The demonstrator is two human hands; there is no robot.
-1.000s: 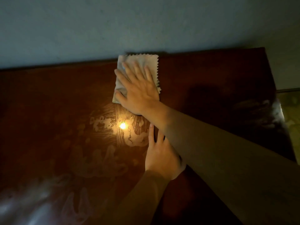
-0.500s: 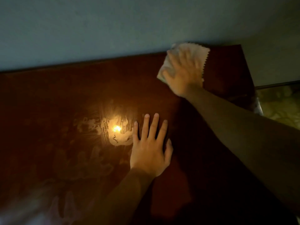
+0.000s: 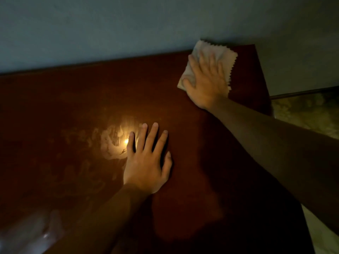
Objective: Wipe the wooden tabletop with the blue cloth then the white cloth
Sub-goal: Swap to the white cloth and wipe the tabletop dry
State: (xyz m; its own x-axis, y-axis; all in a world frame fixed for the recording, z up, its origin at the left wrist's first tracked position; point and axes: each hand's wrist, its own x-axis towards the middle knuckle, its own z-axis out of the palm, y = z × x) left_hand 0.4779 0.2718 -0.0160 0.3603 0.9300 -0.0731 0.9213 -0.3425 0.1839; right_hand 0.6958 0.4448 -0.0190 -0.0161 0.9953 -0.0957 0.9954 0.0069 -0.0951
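Both hands' fingers (image 3: 205, 60) flat: cloth (image 3: 227, 55), tabletop (image 3: 73, 99).

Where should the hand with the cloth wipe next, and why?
Probably slide back toward the middle. The right hand presses the white cloth flat at the tabletop's far right corner, while pale smears show beside the left hand.
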